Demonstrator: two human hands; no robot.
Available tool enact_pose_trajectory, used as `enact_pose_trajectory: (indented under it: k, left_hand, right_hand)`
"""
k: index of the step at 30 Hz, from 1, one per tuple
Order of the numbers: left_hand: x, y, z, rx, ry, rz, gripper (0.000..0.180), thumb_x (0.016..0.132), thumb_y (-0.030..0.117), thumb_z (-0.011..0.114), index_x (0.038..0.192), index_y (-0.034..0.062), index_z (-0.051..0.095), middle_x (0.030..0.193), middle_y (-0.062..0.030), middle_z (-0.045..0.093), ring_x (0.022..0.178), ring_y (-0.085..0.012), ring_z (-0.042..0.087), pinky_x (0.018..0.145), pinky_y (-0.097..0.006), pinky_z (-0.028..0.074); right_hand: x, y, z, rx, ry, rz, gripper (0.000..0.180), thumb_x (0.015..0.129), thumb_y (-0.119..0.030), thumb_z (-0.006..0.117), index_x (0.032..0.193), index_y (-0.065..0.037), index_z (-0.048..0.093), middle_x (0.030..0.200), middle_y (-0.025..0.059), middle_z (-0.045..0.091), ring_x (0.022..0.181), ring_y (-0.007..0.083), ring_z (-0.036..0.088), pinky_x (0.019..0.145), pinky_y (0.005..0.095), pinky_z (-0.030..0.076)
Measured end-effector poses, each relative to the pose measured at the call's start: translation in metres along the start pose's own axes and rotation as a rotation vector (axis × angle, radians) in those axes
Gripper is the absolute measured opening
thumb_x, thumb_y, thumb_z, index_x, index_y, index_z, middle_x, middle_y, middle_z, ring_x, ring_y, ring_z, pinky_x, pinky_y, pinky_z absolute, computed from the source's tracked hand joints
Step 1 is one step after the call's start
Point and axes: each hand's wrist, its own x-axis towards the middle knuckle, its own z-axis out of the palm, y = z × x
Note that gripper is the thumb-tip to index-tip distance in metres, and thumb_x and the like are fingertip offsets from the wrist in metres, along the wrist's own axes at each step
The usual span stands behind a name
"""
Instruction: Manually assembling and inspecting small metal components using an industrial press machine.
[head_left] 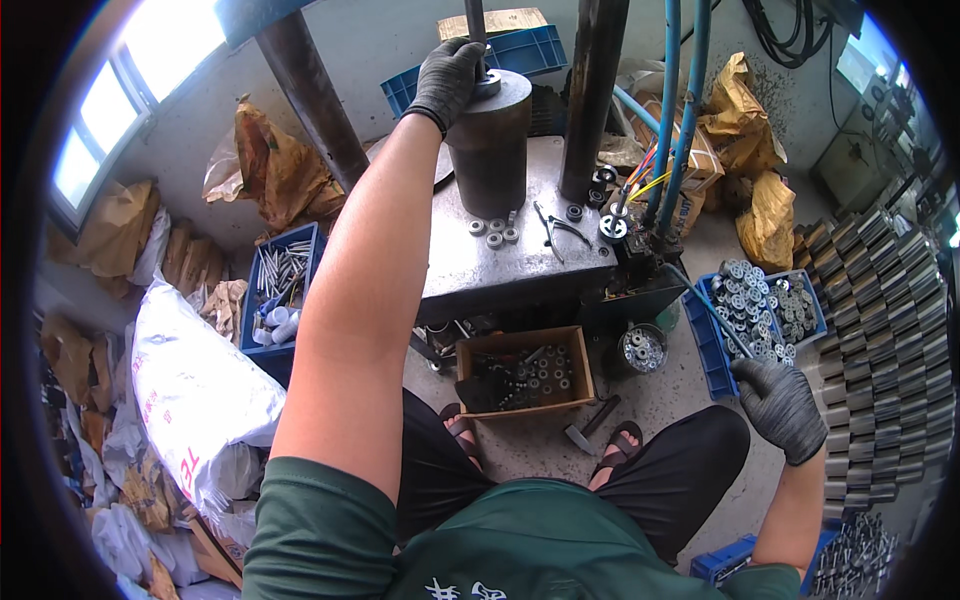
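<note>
- The press table, a grey steel slab, fills the middle of the view; everything below is placed against it.
- Two dark steel columns rise from the table's back half, one at its left edge and one right of centre.
- A white sack lies on the floor to the left of the table, beside a blue crate of bolts.
- A dark steel cylinder stands upright on the table between the columns.
- A blue tray of round metal parts sits on the floor to the right of the table.
- A cardboard box of small dark parts sits on the floor just in front of the table.
- The left hand, in a dark glove, is curled over the top of the cylinder, its fingers closed around a small ring-shaped part there.
- The right hand, also gloved, is closed around a thin lever that slants up toward the table's right front corner.
- A hammer lies on the floor in front of the box.
- Pliers and a few small rings lie on the table just right of the cylinder's base.
</note>
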Motion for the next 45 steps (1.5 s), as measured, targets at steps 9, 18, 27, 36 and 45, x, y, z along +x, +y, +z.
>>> enact_pose_trajectory:
  k: [9,18,27,36,45]
  left_hand:
    - [-0.007,0.003,0.001,-0.034,-0.002,0.028,0.030,0.099,0.027,0.062,0.115,0.0025,0.068,0.094,-0.0073,0.069,0.083,-0.0147,0.067,0.081,-0.026,0.057]
    - [-0.007,-0.005,0.006,-0.396,-0.119,-0.055,0.017,0.101,0.021,0.061,0.115,0.0125,0.062,0.084,-0.0009,0.055,0.068,-0.0137,0.056,0.048,-0.026,0.050]
    - [0.001,-0.005,0.021,-0.243,-0.062,0.035,0.006,0.098,0.018,0.063,0.103,0.0135,0.061,0.078,-0.0001,0.056,0.066,-0.0121,0.053,0.054,-0.029,0.046]
    - [-0.084,0.048,0.044,0.127,0.059,0.600,0.010,0.099,0.013,0.062,0.109,0.0118,0.061,0.080,0.0005,0.056,0.070,-0.0097,0.053,0.065,-0.029,0.051]
    - [-0.278,0.056,0.070,-0.609,-0.084,-0.352,0.050,0.101,0.056,0.056,0.109,0.0065,0.058,0.076,-0.0007,0.055,0.062,-0.0120,0.058,0.047,-0.025,0.050]
  right_hand:
    - [0.002,0.001,-0.001,-0.027,0.042,-0.048,0.026,0.084,-0.004,0.062,0.109,0.000,0.070,0.098,0.0212,0.070,0.089,0.0393,0.069,0.080,0.0437,0.056]
    - [0.135,0.010,-0.054,-0.043,0.732,-0.295,0.022,0.099,-0.012,0.064,0.117,-0.001,0.070,0.098,0.0165,0.073,0.089,0.0242,0.072,0.080,0.0336,0.056]
    - [0.262,0.069,-0.108,-0.210,0.543,0.061,0.052,0.098,-0.043,0.061,0.146,-0.023,0.056,0.123,0.0163,0.071,0.118,0.0283,0.067,0.102,0.0383,0.049]
    - [0.260,0.089,-0.110,-0.381,0.512,0.141,0.048,0.095,-0.045,0.058,0.132,-0.014,0.066,0.123,0.0202,0.070,0.115,0.0364,0.066,0.100,0.0423,0.050]
    - [0.197,0.019,-0.089,-0.282,0.581,0.101,0.041,0.098,-0.040,0.061,0.126,-0.012,0.069,0.113,0.0180,0.073,0.106,0.0323,0.071,0.090,0.0412,0.055]
